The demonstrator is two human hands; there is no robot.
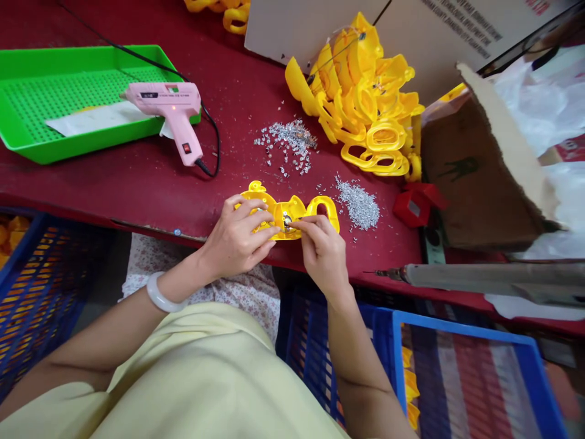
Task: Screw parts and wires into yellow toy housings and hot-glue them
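A yellow plastic toy shell (295, 206) with a ring-shaped handle lies hollow side up at the table's front edge. My left hand (242, 238) is closed on its left part, fingers bent over the rim. Inside the shell sits a small round metallic part (287, 221). My right hand (322, 244) pinches at the shell's middle, its fingertips beside that part. Whatever lies between those fingertips is too small to make out. Just right of the shell is a heap of small screws (359, 204), and beyond it a pile of small silvery metal pieces (292, 141).
A pink glue gun (167, 110) rests against a green tray (91, 137) at left, its black cable trailing. Yellow shells (365, 97) are piled at the back beside a cardboard box (479, 177). An electric screwdriver (475, 277) juts in from the right. Blue crates (461, 323) stand below.
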